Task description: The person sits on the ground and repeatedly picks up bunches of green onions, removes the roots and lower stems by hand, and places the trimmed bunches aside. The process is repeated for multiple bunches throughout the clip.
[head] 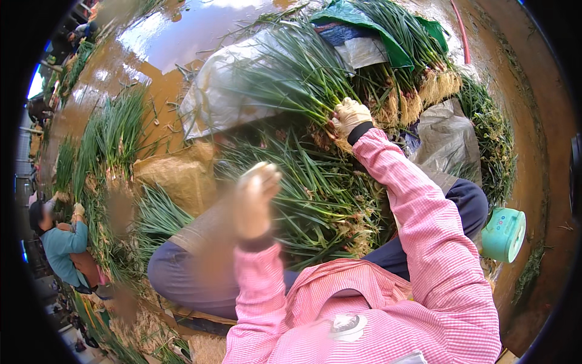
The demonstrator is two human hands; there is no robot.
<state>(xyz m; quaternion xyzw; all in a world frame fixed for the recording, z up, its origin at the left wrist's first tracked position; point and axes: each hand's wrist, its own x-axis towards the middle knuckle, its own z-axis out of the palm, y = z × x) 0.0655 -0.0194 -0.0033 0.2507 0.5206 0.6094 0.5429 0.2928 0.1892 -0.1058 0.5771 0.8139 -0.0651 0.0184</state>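
My right hand, in a pale glove, grips a bunch of green onions near its reddish bases, the long leaves fanning to the upper left over a white plastic sheet. Raised above my lap, my left hand is gloved too and blurred, with nothing plainly seen in it. Between my knees lies a loose heap of green onions, some with their pale roots towards the lower right. Beyond my right hand, bundled green onions with long roots rest partly under a green plastic sheet.
A turquoise plastic stool stands beside my right knee. A tan woven sack lies by my left knee. More green onions stand at the left, near a seated co-worker. Muddy, wet ground surrounds the piles.
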